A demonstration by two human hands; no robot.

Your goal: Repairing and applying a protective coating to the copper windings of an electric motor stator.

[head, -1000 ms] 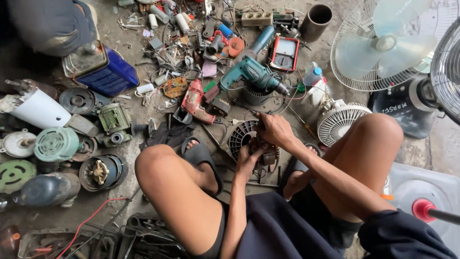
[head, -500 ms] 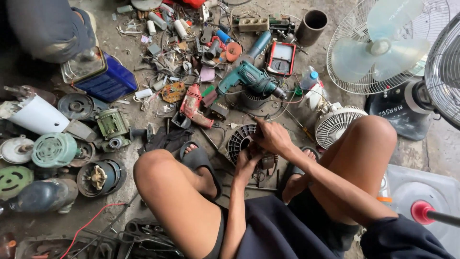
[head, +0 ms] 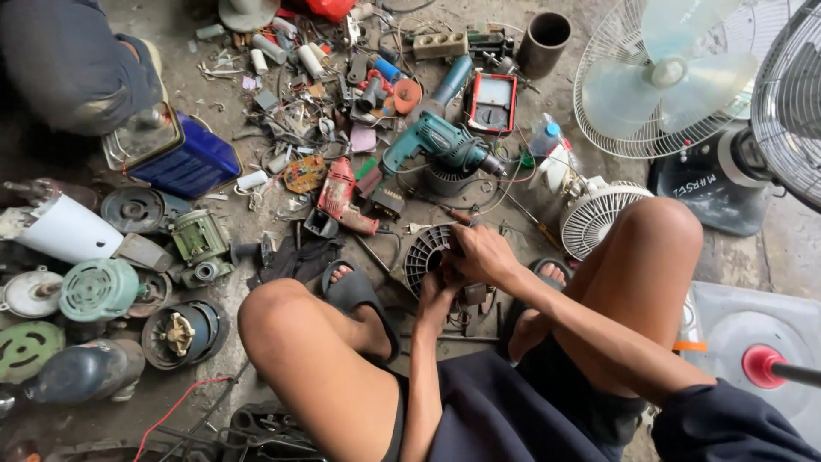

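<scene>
A: What's being worked on?

B: A dark slotted fan motor housing (head: 428, 254), on the floor (head: 256, 218) between the sandalled feet. The right hand (head: 481, 254) grips its top edge; the left hand (head: 438, 295) clasps it from below.

A: How would you handle it well?

B: I'd keep it braced low with both hands, turning it gently so the slots don't snag.

A: Room to move?

B: Tight. A red drill (head: 339, 192) and a teal drill (head: 440, 145) lie just ahead, a small white fan grille (head: 599, 218) is near the right hand, and knees hem both sides.
</scene>
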